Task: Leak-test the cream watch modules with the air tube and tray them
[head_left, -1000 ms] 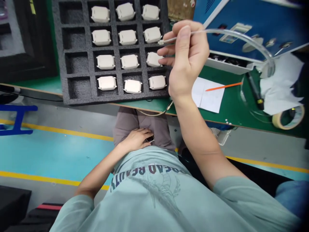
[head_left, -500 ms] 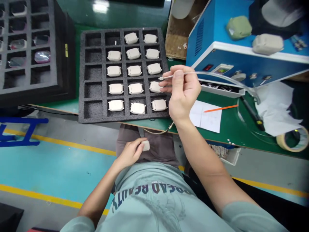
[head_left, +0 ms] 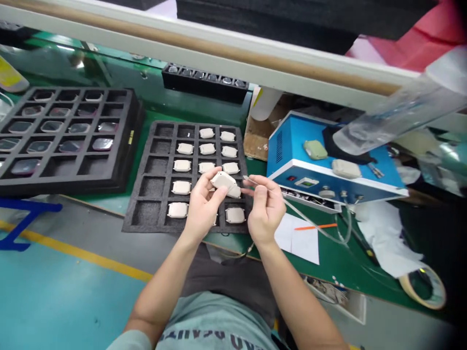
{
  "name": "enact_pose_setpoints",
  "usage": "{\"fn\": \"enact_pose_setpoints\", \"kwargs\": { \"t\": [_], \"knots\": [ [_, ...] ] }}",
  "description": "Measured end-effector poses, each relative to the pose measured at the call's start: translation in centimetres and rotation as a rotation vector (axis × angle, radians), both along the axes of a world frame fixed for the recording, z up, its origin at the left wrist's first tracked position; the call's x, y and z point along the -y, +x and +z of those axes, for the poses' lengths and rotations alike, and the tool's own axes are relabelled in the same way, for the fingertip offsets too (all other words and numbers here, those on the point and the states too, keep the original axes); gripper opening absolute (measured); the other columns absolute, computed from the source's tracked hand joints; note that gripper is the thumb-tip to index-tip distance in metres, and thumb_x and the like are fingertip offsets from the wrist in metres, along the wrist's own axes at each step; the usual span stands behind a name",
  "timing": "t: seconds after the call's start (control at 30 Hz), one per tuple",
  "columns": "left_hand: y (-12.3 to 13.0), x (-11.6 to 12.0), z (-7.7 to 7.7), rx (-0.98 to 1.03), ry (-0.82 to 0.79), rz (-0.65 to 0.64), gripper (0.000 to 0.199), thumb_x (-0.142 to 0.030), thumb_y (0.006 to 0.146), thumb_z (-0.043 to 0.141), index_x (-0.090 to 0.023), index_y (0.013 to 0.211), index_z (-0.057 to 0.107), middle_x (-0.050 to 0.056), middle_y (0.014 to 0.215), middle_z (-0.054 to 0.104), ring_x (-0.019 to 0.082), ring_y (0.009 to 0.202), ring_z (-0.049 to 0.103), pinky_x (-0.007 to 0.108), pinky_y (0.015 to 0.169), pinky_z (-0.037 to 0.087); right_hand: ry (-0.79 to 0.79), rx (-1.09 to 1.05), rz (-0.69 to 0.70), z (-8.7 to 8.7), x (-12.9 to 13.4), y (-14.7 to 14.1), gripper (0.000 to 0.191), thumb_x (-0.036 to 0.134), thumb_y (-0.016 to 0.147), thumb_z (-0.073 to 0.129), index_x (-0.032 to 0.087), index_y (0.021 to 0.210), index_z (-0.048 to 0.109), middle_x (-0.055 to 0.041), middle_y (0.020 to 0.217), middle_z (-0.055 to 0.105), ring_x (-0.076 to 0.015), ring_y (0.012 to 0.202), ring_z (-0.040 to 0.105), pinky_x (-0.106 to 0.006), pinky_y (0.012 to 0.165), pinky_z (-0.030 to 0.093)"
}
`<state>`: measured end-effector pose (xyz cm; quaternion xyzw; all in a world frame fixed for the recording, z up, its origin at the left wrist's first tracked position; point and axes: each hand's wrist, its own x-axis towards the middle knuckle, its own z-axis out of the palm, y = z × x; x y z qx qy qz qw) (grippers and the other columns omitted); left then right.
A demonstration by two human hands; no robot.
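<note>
The left hand pinches a beige, rounded plastic case above the black foam tray, towards its right edge; the right hand pinches a clear flexible tube, tip apart. This case looks unfinished.

Teal shirt: upside-down dark caps, sliced by the bottom edge, looks like BEAUTY, maybe READ too
Little display on the blue machine: too tiny to read, sorry
Yellow tag on the black tray: can't make anything out

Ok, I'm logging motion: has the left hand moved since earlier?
Yes: the left hand moved forward, from short of the foam tray to over it.
</note>
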<state>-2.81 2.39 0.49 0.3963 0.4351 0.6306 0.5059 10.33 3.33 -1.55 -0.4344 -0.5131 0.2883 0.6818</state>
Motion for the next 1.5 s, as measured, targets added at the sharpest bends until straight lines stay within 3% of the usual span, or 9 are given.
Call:
{"fn": "enact_pose_setpoints", "kwargs": {
  "t": [0.3,0.63,0.87,1.5],
  "knots": [
    [1.5,0.9,-0.9,0.006,-0.100,0.042,0.040,-0.035,0.081,0.087,-0.017,0.111,0.064,0.010,0.105,0.083,0.024,0.097,0.081,0.034,0.088,0.064,0.219,0.133,0.012,-0.2,0.6,0.3,0.020,0.021,0.101,0.061,0.027,0.114,0.076,-0.0063,0.106,0.079,-0.0242,0.104,0.078,-0.044,0.088,0.069],
    [2.0,1.1,-0.5,-0.028,-0.015,0.055,0.034,-0.027,0.084,0.084,-0.018,0.116,0.080,0.009,0.115,0.083,0.025,0.103,0.081,0.035,0.095,0.066,0.219,0.065,0.059,0.2,0.4,0.2,0.018,0.019,0.102,0.060,0.026,0.110,0.075,-0.0052,0.101,0.080,-0.0239,0.103,0.080,-0.045,0.092,0.068],
    [2.0,1.0,-0.7,-0.068,-0.018,0.064,0.035,-0.026,0.085,0.083,-0.020,0.120,0.081,0.008,0.117,0.083,0.024,0.102,0.081,0.033,0.094,0.067,0.206,0.080,0.038,0.2,0.3,0.2,0.017,0.021,0.102,0.060,0.027,0.109,0.075,-0.0044,0.099,0.080,-0.0258,0.102,0.080,-0.049,0.092,0.069],
    [2.0,1.2,-0.9,-0.094,-0.021,0.073,0.037,-0.027,0.086,0.083,-0.021,0.122,0.081,0.007,0.117,0.082,0.024,0.101,0.081,0.033,0.092,0.067,0.196,0.082,0.025,0.2,0.3,0.1,0.017,0.021,0.103,0.060,0.026,0.108,0.075,-0.0046,0.098,0.080,-0.0237,0.101,0.080,-0.044,0.089,0.069]
  ]
}}
